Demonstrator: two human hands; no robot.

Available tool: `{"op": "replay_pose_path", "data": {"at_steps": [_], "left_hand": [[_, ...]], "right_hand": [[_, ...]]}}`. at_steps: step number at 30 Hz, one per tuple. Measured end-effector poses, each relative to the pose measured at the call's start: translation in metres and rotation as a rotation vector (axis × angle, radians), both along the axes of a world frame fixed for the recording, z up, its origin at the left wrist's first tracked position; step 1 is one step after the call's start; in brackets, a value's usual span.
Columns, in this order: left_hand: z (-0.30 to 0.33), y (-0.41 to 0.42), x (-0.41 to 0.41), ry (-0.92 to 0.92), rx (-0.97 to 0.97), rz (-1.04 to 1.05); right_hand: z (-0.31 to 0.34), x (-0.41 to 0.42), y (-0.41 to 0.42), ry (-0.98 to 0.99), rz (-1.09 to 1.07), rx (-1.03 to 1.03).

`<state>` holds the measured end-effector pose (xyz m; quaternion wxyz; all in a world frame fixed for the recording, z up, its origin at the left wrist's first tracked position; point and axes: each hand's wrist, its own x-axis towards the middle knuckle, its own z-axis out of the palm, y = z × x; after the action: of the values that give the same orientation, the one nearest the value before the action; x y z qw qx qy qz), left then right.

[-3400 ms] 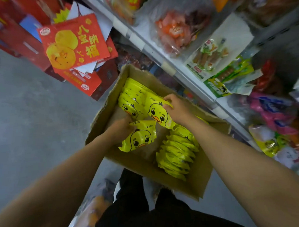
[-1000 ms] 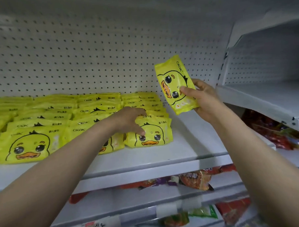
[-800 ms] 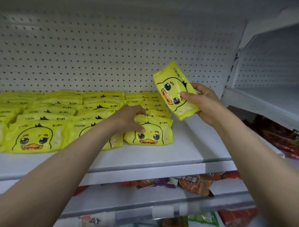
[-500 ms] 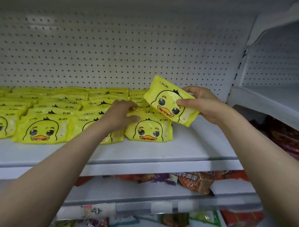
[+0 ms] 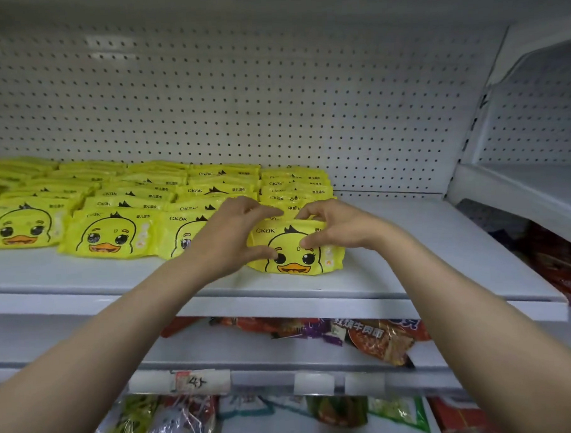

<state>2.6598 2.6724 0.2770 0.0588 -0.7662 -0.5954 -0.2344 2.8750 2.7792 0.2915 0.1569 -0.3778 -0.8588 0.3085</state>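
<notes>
A yellow duck-face packet (image 5: 295, 248) stands at the front of the rightmost row on the white shelf (image 5: 410, 263). My left hand (image 5: 232, 231) grips its left side, thumb on the front and fingers over the top. My right hand (image 5: 337, 227) pinches its right upper part, thumb on the duck's face and fingers over the top edge. Several more yellow duck packets (image 5: 108, 237) lie in rows to the left and behind, partly hidden by my hands.
A white pegboard wall (image 5: 272, 102) backs the shelf. Bare shelf runs to the right of the packets. Another white shelf (image 5: 531, 192) juts in at the right. Below, lower shelves hold red and purple snack bags (image 5: 374, 336) and a price label (image 5: 199, 382).
My right hand brought the raised packet down and set it at the front of the rightmost row. My left hand shifted right from the neighbouring packets onto this packet's left side.
</notes>
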Motion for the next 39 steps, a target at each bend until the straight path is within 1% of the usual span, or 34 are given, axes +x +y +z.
{"op": "replay_pose_path", "data": {"at_steps": [2,5,7,11,23,27,30,32,35,36,39], "left_hand": [[-0.009,-0.002,0.005,0.082,0.004,0.022],[-0.017,-0.002,0.012,0.175,0.011,0.086],[-0.02,-0.001,0.016,0.212,0.0,0.108],[-0.024,0.001,0.022,0.224,-0.011,0.144],[-0.027,0.005,0.034,0.246,-0.008,0.275],[-0.026,0.006,0.036,0.245,-0.03,0.286],[-0.025,0.003,0.036,0.245,-0.061,0.261],[-0.021,0.0,0.03,0.206,-0.11,0.226],[-0.006,-0.011,0.01,0.017,-0.174,0.235],[0.0,-0.017,0.0,-0.02,-0.172,0.255],[0.016,-0.044,-0.037,-0.05,-0.164,0.347]], "right_hand": [[-0.004,0.0,-0.002,-0.013,-0.012,0.113],[-0.005,0.0,-0.011,-0.084,-0.034,0.396],[-0.005,-0.002,-0.018,-0.118,-0.015,0.499],[-0.015,-0.003,-0.027,-0.164,0.031,0.536],[-0.037,-0.005,-0.018,-0.18,-0.026,0.681],[-0.033,-0.005,-0.02,-0.241,-0.042,0.704],[-0.023,-0.011,-0.027,-0.355,-0.063,0.691],[-0.01,-0.02,-0.033,-0.469,-0.081,0.655],[0.016,-0.041,-0.041,-0.583,-0.098,0.643],[0.026,-0.05,-0.046,-0.586,-0.093,0.647],[0.051,-0.085,-0.066,-0.531,-0.033,0.662]]}}
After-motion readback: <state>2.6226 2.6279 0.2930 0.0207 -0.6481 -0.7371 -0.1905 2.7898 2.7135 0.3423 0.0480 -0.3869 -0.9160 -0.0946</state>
